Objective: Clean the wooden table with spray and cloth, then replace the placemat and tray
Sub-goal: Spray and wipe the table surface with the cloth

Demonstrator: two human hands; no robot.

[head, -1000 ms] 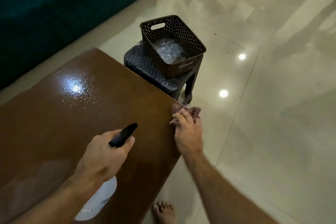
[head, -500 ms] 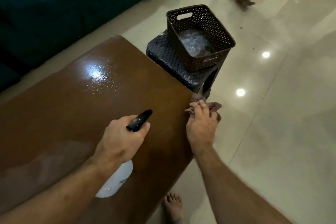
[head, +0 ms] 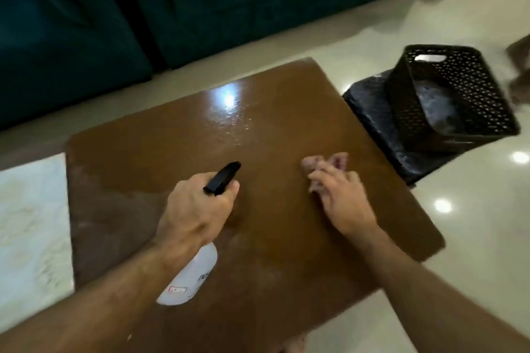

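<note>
L hand (head: 198, 209) grips spray bottle (head: 189, 278), nozzle aimed away over the surface (head: 286, 238). R hand (head: 341, 198), fingers curled on pink cloth (head: 329, 163), sits mid-surface; wet glare (head: 229, 106) lies beyond, up-left: wipe goes that way. Basket tray (head: 447, 97) off right.

Glossy brown wooden table (head: 286, 223) (wet sheen far side), perforated plastic basket (head: 447, 100), velvety teal sofa (head: 200, 3), polished tile floor (head: 473, 223).
</note>
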